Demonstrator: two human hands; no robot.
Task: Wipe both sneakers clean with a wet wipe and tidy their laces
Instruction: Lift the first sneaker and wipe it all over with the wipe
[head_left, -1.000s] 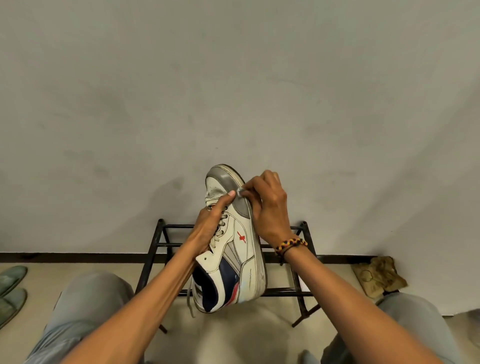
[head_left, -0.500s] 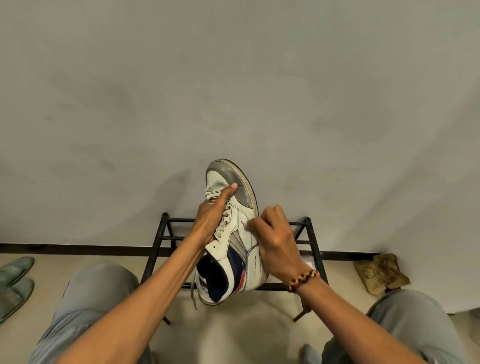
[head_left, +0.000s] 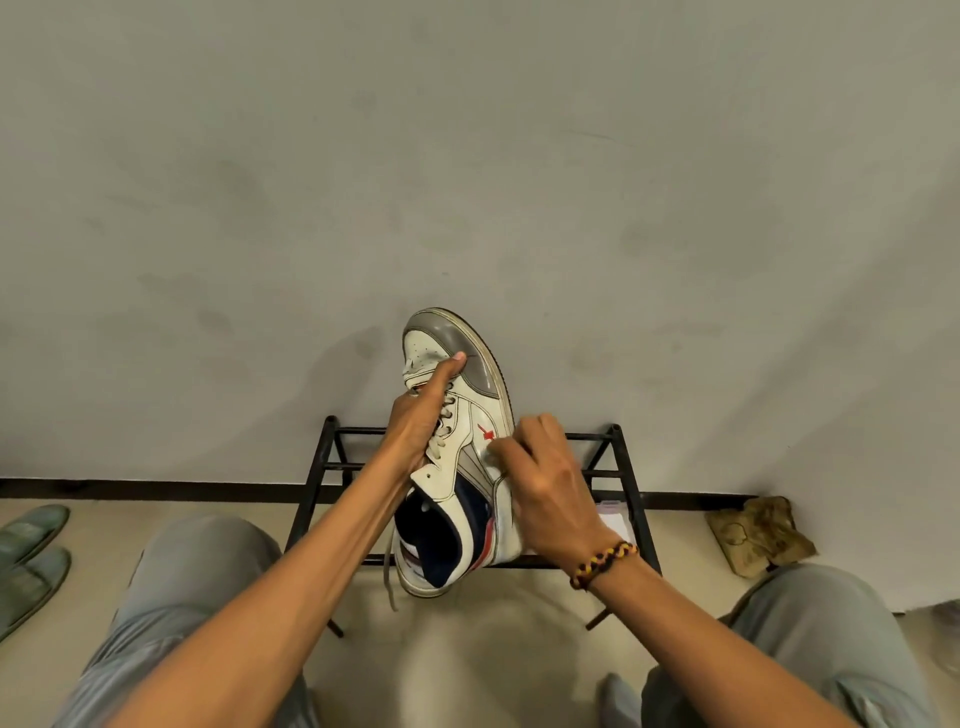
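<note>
Head view, fingers first: the right hand (head_left: 550, 483) has its fingers curled against the outer side panel of the sneaker (head_left: 457, 452), the fingertips pressing just below the red mark on that panel. Whether a wet wipe lies under those fingertips cannot be told; only a pale blur shows there. The left hand (head_left: 421, 421) grips the sneaker from its lace side, with the thumb extended upward along the laces (head_left: 441, 431) and the thumb tip touching the edge of the grey toe cap. The remaining left fingers are hidden behind the shoe, so their spread cannot be told.

The sneaker is held in the air between both hands, toe pointing up and away toward the wall (head_left: 467, 156), heel toward the person. One loose lace end hangs down from the collar area, below the heel.

A beaded bracelet (head_left: 602, 564) in yellow, red and dark colours sits on the right wrist. Both forearms reach forward from the bottom of the picture, above knees in grey trousers (head_left: 197, 571).

Behind the sneaker, a black metal shoe rack (head_left: 621, 452) stands against the wall on the floor. A pair of green slippers (head_left: 28, 556) lies at the left edge. A crumpled brown cloth (head_left: 758, 535) lies at the wall base on the right
</note>
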